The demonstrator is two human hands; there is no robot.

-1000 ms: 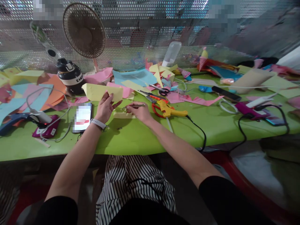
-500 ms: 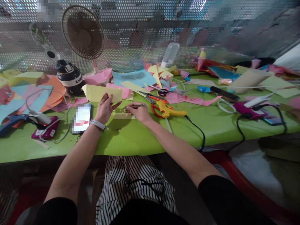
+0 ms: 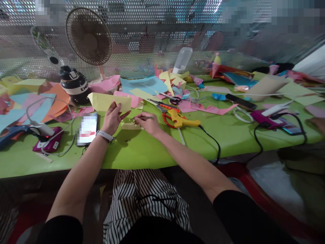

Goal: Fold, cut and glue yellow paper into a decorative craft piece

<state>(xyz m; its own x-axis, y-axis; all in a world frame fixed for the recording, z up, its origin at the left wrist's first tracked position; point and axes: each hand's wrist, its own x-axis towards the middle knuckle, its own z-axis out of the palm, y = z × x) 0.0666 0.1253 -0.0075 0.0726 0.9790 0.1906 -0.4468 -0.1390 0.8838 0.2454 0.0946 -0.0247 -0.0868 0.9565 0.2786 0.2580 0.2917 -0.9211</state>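
Note:
Between its thumb and fingers my left hand [image 3: 113, 117] grips a folded yellow paper piece [image 3: 101, 101], lifted over the green table. My right hand [image 3: 147, 122] is pinched on a thin, dark, pen-like tool [image 3: 148, 118], its tip near tiny pale bits on the table. Just below these bits lies a narrow yellow paper strip [image 3: 130, 126], partly behind the right fingers. A phone [image 3: 87, 129] with a lit screen lies left of my left wrist. Right of my right hand rests a yellow glue gun [image 3: 184, 120].
Scissors [image 3: 174, 99] and a cutter [image 3: 167, 106] lie beyond my right hand. At the back stand a black bottle [image 3: 74, 84] and a fan [image 3: 88, 36]. Purple power strips [image 3: 54, 144] with cables flank the work area. Another person's hand [image 3: 320, 123] shows at the far right.
My right hand has shifted slightly, and the tool now lies flatter. My left hand keeps its hold on the yellow paper. A person's hand has come in at the right edge.

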